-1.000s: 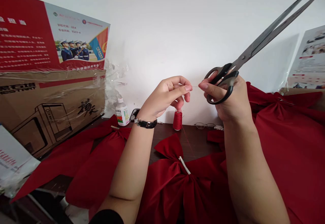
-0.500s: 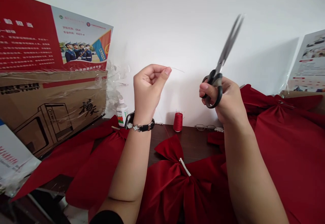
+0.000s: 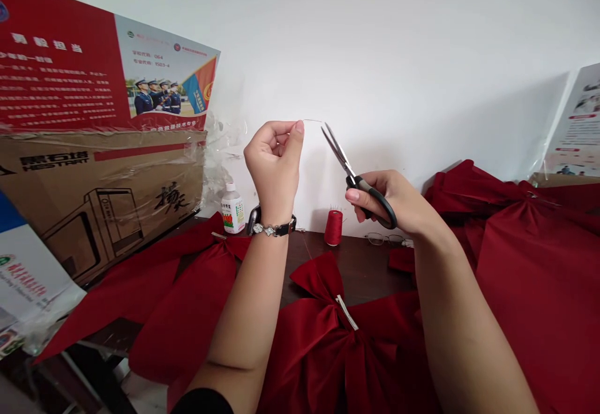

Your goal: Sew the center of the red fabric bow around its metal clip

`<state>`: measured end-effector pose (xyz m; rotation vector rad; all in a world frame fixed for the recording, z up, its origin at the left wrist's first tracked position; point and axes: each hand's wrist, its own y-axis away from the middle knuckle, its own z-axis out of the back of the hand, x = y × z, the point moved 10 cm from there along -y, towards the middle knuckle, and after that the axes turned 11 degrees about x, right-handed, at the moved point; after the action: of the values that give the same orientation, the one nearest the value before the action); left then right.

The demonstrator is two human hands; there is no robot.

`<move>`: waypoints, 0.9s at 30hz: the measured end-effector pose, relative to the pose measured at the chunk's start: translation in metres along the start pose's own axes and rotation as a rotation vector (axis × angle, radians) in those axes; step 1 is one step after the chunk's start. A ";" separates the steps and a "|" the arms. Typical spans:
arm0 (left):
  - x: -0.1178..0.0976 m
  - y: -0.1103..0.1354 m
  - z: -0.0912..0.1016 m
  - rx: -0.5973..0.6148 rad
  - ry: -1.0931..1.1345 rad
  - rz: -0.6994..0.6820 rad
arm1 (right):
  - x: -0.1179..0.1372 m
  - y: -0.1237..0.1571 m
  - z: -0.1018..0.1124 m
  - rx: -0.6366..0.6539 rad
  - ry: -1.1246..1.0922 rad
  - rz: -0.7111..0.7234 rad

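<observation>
My left hand (image 3: 276, 154) is raised before the white wall, thumb and forefinger pinching a thin thread (image 3: 313, 120) whose short end sticks out to the right. My right hand (image 3: 387, 198) grips black-handled scissors (image 3: 344, 164). Their blades are slightly apart, with the tips beside the thread's free end; whether they touch it I cannot tell. Below lies a red fabric bow (image 3: 328, 339) with a pale clip (image 3: 347, 313) across its gathered middle. A spool of red thread (image 3: 333, 229) stands behind it, needles sticking up from its top.
More red bows lie at left (image 3: 187, 301) and right (image 3: 529, 245). A white bottle (image 3: 232, 209) stands near a large cardboard box (image 3: 117, 195) under a red printed board (image 3: 56, 70). Eyeglasses (image 3: 384, 239) rest on the dark table (image 3: 304, 279) against the wall.
The scissors have come down and left, from pointing upward to pointing at the thread's end. My left hand keeps its pinch. The view has shifted slightly.
</observation>
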<state>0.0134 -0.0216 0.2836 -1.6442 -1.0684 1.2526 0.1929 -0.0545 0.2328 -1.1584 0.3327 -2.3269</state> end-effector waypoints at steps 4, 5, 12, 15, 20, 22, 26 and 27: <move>-0.001 0.004 -0.005 -0.023 0.037 0.006 | 0.004 -0.001 -0.007 0.066 0.005 0.021; -0.002 0.005 -0.007 -0.021 0.041 0.012 | 0.006 -0.001 -0.008 0.069 0.002 0.033; -0.011 0.009 -0.018 0.038 -0.016 -0.029 | 0.007 -0.002 -0.006 0.034 -0.021 0.031; -0.009 0.009 -0.018 0.042 0.014 -0.017 | 0.008 -0.002 -0.006 0.044 -0.025 0.037; -0.007 0.008 -0.020 0.052 0.018 -0.055 | 0.008 -0.002 -0.005 0.050 -0.017 0.040; -0.006 0.008 -0.019 0.042 0.003 -0.065 | 0.007 -0.002 -0.005 0.062 -0.017 0.041; -0.003 0.007 -0.012 0.000 -0.017 -0.071 | 0.008 -0.001 -0.007 0.110 -0.002 0.061; -0.002 0.007 -0.011 -0.001 -0.017 -0.069 | 0.008 -0.001 -0.007 0.118 0.002 0.064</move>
<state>0.0249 -0.0267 0.2803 -1.5871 -1.1270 1.2231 0.1824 -0.0581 0.2346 -1.0727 0.2264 -2.2602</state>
